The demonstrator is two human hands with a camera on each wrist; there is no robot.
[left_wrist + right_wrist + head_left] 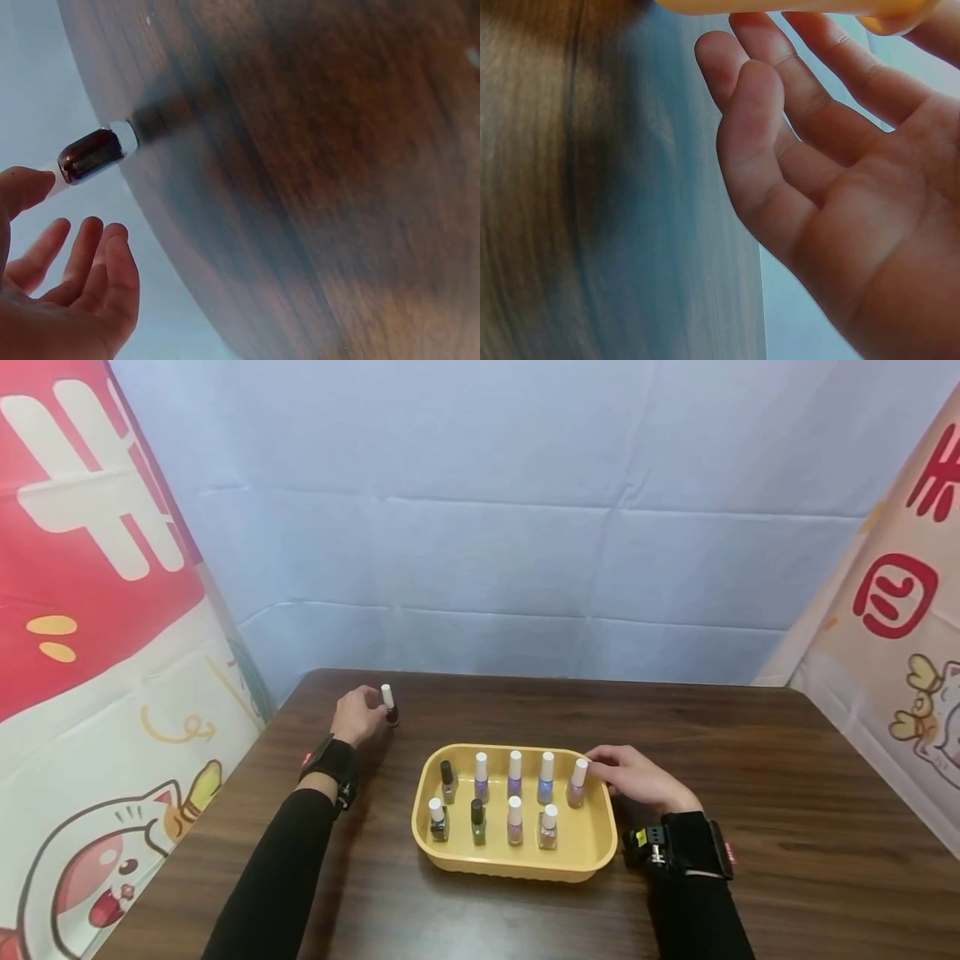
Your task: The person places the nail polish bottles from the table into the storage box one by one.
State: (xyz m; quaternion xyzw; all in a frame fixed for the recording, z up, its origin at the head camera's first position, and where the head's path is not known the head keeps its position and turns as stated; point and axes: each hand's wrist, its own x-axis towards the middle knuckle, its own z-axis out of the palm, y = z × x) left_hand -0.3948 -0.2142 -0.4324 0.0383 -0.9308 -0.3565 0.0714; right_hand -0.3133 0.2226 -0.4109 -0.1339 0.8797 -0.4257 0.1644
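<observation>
A dark red nail polish bottle with a white cap [387,697] stands upright near the table's far left; whether its base touches the wood I cannot tell. Beside it is my left hand [358,717]. In the left wrist view the thumb [26,189] touches the cap, while the other fingers are loosely bent and apart from the bottle [91,155]. My right hand [637,779] holds the far right corner of a yellow tray [517,862] by its rim, fingers curled against the outside [780,4]. Several nail polish bottles stand inside in two rows, among them a lavender one [576,793] near that hand.
The tray rests on a brown wooden table [787,760]. Behind the far edge hangs a pale blue cloth [525,568]. Printed cloths hang on the left [97,610] and right [900,610].
</observation>
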